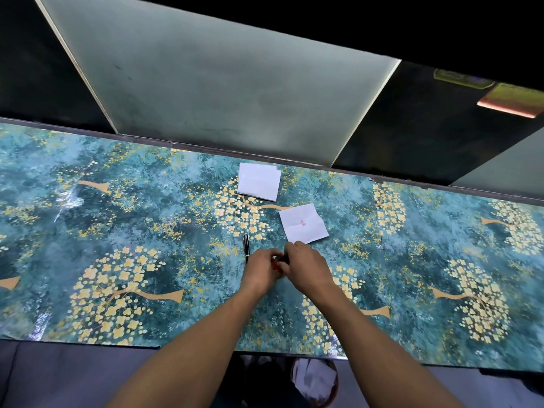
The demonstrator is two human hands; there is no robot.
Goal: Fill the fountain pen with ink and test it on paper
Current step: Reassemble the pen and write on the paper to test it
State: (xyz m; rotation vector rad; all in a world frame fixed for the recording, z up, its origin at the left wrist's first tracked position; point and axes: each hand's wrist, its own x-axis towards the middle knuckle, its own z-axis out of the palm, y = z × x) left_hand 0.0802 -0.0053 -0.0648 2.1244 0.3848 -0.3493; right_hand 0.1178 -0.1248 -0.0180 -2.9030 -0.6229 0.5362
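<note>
A black fountain pen (246, 246) lies on the teal flowered table (117, 231), just left of my hands. My left hand (260, 270) and my right hand (307, 267) meet at the table's middle, fingers curled round a small red and black object (276, 262) that they mostly hide. Just beyond my right hand lies a white paper (303, 228) with a small red blot on it. Farther back is a stack of blank white papers (259, 181).
A dark wall with frosted glass panels (220, 83) rises behind the table's far edge. Under the near edge stands a waste basket (315, 381) with crumpled paper. The patterned tabletop stretches wide to both sides.
</note>
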